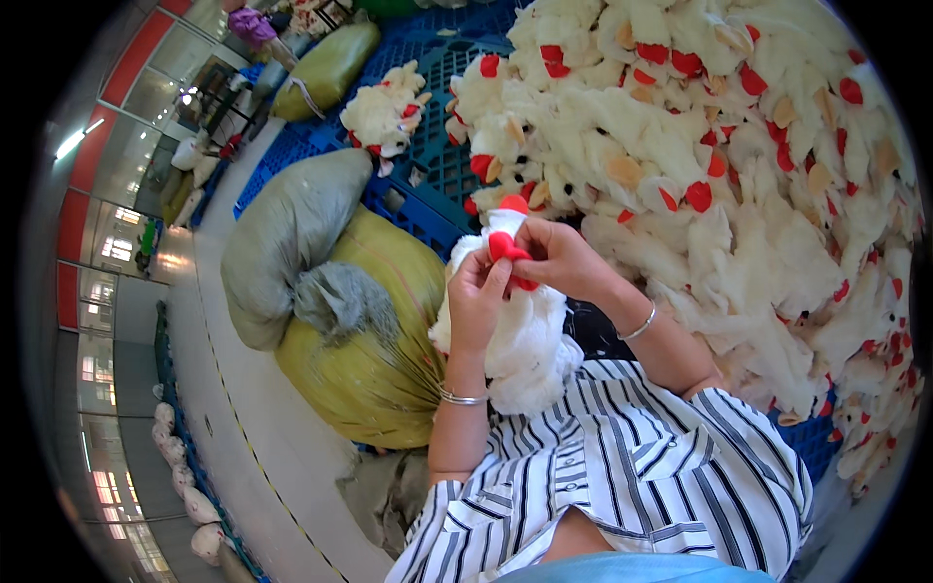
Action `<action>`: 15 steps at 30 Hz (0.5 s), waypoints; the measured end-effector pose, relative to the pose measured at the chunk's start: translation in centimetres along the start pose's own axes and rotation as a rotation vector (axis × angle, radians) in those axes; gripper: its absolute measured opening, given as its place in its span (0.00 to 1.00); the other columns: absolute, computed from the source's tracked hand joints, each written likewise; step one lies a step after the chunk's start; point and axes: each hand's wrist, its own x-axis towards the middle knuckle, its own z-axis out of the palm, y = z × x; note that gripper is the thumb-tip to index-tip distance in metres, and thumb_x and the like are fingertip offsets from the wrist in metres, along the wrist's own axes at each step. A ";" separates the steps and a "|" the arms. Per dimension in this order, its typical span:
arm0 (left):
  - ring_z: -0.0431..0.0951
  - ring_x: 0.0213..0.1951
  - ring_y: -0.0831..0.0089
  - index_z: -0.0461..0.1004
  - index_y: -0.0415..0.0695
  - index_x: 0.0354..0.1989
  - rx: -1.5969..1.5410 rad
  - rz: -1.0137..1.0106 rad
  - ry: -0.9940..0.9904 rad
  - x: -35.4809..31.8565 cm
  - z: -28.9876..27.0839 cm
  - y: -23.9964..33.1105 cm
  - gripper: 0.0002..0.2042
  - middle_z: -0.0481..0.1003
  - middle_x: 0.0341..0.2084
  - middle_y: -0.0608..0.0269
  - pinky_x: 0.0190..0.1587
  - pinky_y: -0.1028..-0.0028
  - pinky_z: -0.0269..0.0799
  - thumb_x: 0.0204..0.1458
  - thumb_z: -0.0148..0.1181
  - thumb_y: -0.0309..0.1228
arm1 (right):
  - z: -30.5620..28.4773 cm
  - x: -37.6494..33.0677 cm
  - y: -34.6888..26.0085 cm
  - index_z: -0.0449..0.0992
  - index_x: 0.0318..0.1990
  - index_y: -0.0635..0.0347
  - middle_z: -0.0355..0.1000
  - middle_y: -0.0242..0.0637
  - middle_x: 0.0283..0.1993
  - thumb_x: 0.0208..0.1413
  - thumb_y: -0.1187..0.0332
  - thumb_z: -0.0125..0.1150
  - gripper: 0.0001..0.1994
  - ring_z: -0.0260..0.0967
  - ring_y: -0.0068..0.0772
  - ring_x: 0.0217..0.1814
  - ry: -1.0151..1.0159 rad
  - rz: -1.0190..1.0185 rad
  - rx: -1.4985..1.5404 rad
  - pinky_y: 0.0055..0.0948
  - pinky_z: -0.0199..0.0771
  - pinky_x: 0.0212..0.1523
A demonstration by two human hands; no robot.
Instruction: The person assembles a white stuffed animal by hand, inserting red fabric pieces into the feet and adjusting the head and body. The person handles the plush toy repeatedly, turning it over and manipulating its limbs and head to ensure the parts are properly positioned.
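Observation:
A white plush toy skin (525, 350) with red parts lies limp over my lap, its fluffy body hanging below my hands. Both hands meet at a red felt piece (504, 245) on its upper end. My left hand (474, 291) pinches that piece from the left with thumb and fingertips. From the right, my right hand (559, 255) has its fingers closed on the same red piece. Another red tip shows just above on the white fabric. What lies between the fingertips is partly hidden.
A big heap of cream plush skins (680, 175) with red and tan patches rises at the right. One small bunch of skins (384, 107) lies on blue plastic pallets (442, 87). Stuffed sacks, one grey (292, 233) and one olive (379, 389), stand close at my left.

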 end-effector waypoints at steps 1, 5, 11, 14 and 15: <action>0.71 0.25 0.85 0.71 0.41 0.44 -0.009 -0.008 -0.011 -0.4 -0.2 -0.2 0.08 0.75 0.28 0.70 0.27 0.84 0.66 0.61 0.57 0.31 | -0.1 -0.4 -0.2 0.68 0.28 0.62 0.68 0.28 0.26 0.51 0.73 0.66 0.10 0.64 0.14 0.29 -0.016 0.044 0.006 0.20 0.65 0.28; 0.73 0.21 0.84 0.70 0.41 0.41 -0.185 0.019 -0.028 -0.3 -0.4 -0.3 0.06 0.76 0.23 0.67 0.22 0.86 0.65 0.63 0.54 0.30 | -0.9 -0.5 0.0 0.67 0.31 0.61 0.66 0.24 0.28 0.55 0.75 0.64 0.09 0.62 0.14 0.29 -0.032 0.056 0.117 0.17 0.64 0.29; 0.81 0.28 0.77 0.65 0.41 0.41 -0.111 -0.009 0.077 -1.5 1.7 0.7 0.06 0.78 0.29 0.61 0.24 0.83 0.73 0.64 0.52 0.30 | -0.8 -1.5 -0.5 0.70 0.35 0.65 0.68 0.26 0.28 0.51 0.76 0.63 0.07 0.60 0.14 0.27 0.089 0.021 -0.330 0.17 0.64 0.29; 0.81 0.33 0.77 0.65 0.40 0.43 -0.044 0.042 0.031 -1.4 1.5 -0.3 0.06 0.77 0.36 0.60 0.30 0.82 0.75 0.62 0.54 0.26 | -0.5 -1.7 -0.9 0.72 0.38 0.67 0.72 0.32 0.30 0.50 0.77 0.61 0.08 0.64 0.19 0.28 0.151 -0.026 -0.374 0.22 0.66 0.29; 0.81 0.34 0.77 0.65 0.40 0.43 -0.033 0.062 0.023 -1.4 1.7 -0.6 0.06 0.77 0.37 0.60 0.30 0.82 0.75 0.61 0.54 0.24 | -0.4 -1.7 -1.0 0.72 0.38 0.67 0.73 0.33 0.31 0.50 0.78 0.60 0.08 0.65 0.20 0.28 0.170 -0.046 -0.386 0.23 0.67 0.29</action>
